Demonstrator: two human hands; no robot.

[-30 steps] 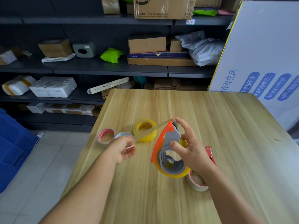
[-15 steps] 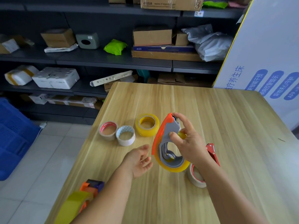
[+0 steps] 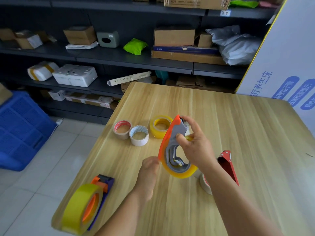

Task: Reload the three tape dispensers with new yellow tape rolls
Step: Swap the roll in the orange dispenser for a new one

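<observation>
From my feed this reads as a parcel stockroom or packing area. Behind the wooden table (image 3: 221,116) I see dark metal shelving (image 3: 119,58) stacked with cardboard boxes (image 3: 173,37), grey plastic mailer bags (image 3: 235,46), a green padded mailer (image 3: 135,46) and white foam boxes (image 3: 75,75) bound with tape. A blue plastic crate (image 3: 20,130) sits on the tiled floor (image 3: 34,184) at left. A large white carton (image 3: 286,57) printed with blue Chinese lettering leans at right, and tape rolls (image 3: 139,135) lie on the table.
</observation>
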